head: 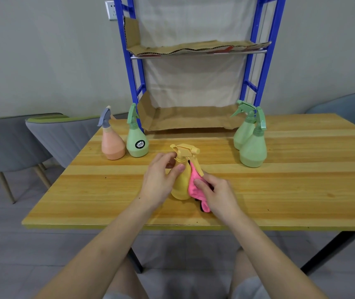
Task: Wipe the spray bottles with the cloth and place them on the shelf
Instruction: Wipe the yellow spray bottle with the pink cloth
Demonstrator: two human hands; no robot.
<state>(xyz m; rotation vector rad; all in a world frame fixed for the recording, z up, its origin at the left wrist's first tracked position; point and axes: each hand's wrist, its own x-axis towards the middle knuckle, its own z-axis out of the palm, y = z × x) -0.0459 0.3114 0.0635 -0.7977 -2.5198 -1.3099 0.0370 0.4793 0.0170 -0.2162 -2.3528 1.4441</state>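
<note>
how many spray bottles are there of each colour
green bottles: 3
peach bottle: 1
yellow bottle: 1
total: 5

Upright yellow spray bottle [180, 183], pink cloth [194, 193] against its right side.

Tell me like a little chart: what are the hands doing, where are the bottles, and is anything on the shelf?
left hand: holds yellow bottle by its neck
right hand: presses pink cloth on that bottle
left side: peach bottle, labelled green bottle
right side: front green bottle, back green bottle, overlapping in view
shelf: cardboard only, no bottles yet
</note>
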